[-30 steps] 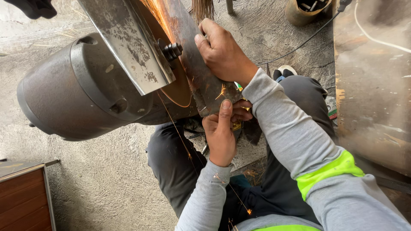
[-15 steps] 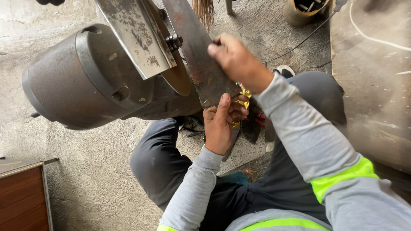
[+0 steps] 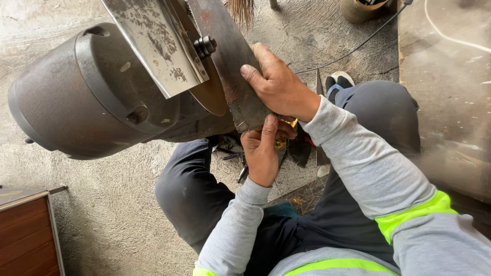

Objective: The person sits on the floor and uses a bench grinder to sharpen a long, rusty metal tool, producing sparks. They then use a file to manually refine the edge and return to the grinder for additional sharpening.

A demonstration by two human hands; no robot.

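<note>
A broad, rusty metal blade lies against the grinding wheel of a dark bench grinder. My right hand presses flat on the blade's upper side, fingers spread over it. My left hand grips the blade's lower end at its yellow handle, thumb up against the steel. No sparks show now. A shiny metal guard plate with a bolt covers part of the wheel.
I sit on a concrete floor with knees apart, in dark trousers and grey sleeves with yellow bands. A wooden box stands lower left. A black cable crosses the floor above; a large metal sheet lies right.
Sparks flew from the wheel a second ago and have stopped. My right hand has slid down the blade toward the handle, and the view has shifted slightly.
</note>
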